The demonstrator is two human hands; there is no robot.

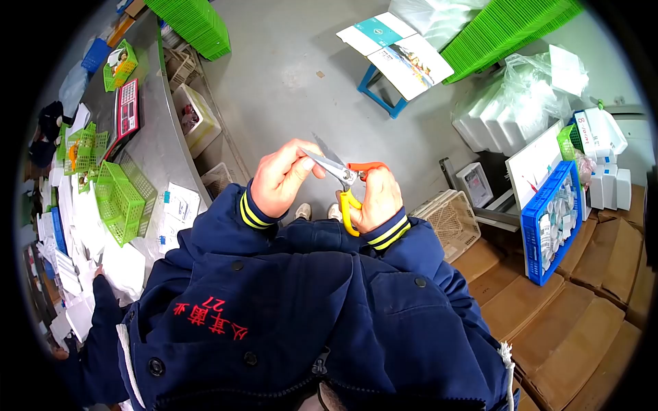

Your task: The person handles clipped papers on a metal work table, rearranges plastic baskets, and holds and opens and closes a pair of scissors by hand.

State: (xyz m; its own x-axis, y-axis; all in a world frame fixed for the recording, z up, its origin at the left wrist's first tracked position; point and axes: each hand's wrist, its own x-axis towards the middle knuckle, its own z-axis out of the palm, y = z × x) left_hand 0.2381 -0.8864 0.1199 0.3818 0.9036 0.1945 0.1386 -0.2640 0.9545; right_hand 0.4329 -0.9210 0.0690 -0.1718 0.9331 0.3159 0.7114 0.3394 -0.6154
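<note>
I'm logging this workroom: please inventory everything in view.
Scissors: one pair, red and yellow handles, centre
Table: one, grey, left
Keypad device: one, red, table
Baskets: several, green, table
Papers: many, white, left
Crate stacks: several, green, far
Lattice crates: several, beige, both sides
Stool: one, blue, ahead
Printed board: one, white and teal, stool
Foam boxes: several, white, right
Tray: one, blue, right
Cartons: several, brown, right
Co-worker's sleeve: one, dark, left
Shoes: two, pale, below hands
Jacket: one, navy, bottom
Left hand: one, bare, at blades
Right hand: one, bare, on handles
</note>
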